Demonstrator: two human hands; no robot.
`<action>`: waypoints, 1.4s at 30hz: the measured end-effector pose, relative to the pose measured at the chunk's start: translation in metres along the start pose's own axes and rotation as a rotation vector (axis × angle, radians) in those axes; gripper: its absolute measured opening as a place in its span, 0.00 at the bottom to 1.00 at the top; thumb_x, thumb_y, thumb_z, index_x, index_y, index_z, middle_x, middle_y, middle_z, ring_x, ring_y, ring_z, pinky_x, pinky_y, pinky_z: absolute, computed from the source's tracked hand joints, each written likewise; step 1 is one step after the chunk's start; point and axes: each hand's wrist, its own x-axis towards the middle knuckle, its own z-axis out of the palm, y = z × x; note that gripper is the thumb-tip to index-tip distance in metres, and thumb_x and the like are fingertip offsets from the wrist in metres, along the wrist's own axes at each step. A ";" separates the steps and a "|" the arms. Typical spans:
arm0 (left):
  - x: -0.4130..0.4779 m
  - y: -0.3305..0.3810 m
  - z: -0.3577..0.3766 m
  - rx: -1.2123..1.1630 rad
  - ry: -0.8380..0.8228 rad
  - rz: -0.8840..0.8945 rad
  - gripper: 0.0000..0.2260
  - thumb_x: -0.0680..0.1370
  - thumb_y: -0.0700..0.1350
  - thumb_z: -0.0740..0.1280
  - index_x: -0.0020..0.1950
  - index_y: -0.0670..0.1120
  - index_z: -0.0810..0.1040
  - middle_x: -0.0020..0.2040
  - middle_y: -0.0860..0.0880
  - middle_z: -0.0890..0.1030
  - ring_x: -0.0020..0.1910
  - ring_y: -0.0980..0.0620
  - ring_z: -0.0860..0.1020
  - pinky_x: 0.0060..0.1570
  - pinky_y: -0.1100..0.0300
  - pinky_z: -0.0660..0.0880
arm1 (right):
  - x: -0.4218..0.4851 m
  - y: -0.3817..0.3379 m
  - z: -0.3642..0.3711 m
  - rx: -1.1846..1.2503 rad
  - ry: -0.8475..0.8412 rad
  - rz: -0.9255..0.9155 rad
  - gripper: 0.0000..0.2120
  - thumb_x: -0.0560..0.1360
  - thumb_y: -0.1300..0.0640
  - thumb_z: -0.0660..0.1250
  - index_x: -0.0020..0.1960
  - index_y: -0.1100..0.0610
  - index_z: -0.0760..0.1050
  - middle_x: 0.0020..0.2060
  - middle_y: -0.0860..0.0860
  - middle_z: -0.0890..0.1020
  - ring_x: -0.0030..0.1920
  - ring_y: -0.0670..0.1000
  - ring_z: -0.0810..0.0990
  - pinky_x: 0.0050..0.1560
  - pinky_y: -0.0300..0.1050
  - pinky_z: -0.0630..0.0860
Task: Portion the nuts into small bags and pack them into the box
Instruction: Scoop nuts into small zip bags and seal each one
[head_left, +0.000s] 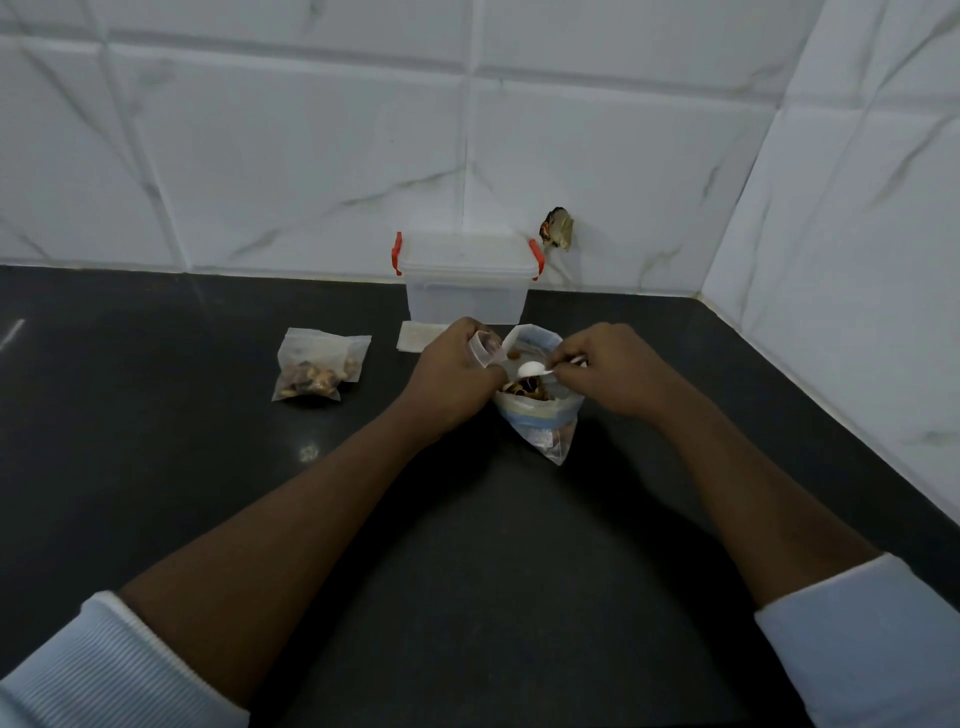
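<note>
Nuts (525, 391): brown, mixed pieces, heaped inside big bag (537, 415), mouth open, standing mid-counter (156, 441). Big bag clear with blue band and printed patch low down; print too small to read.

Left hand (452, 374) grips small bag (482, 349), clear, mouth up, at big bag's left rim. Right hand (618, 371) pinches white spoon (532, 369) by handle, bowl over the nuts.

Filled bags (317, 369), seemingly two overlapping, lie well left. Flat bag (418, 335) just before box (465, 280): translucent, lid on, red latches, no readable label, against tiled wall (260, 156).
</note>
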 end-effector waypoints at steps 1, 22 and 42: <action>0.000 0.000 0.000 0.002 -0.002 -0.002 0.15 0.77 0.41 0.72 0.60 0.52 0.74 0.51 0.57 0.77 0.50 0.59 0.77 0.44 0.65 0.74 | 0.000 -0.001 -0.001 0.012 -0.006 0.011 0.09 0.78 0.59 0.69 0.53 0.53 0.87 0.45 0.49 0.86 0.41 0.43 0.81 0.37 0.36 0.72; 0.001 -0.001 -0.002 0.002 -0.030 0.005 0.16 0.77 0.42 0.73 0.61 0.53 0.74 0.54 0.56 0.77 0.52 0.58 0.77 0.44 0.65 0.74 | 0.002 0.011 0.001 0.698 0.027 0.386 0.10 0.76 0.61 0.69 0.44 0.68 0.83 0.31 0.53 0.80 0.29 0.46 0.70 0.32 0.41 0.67; 0.000 -0.006 0.001 -0.076 -0.010 0.074 0.19 0.74 0.40 0.75 0.61 0.50 0.74 0.57 0.50 0.79 0.55 0.53 0.79 0.51 0.58 0.79 | -0.003 -0.014 0.000 0.388 0.135 -0.182 0.09 0.79 0.59 0.72 0.57 0.50 0.86 0.50 0.41 0.87 0.52 0.40 0.84 0.53 0.37 0.79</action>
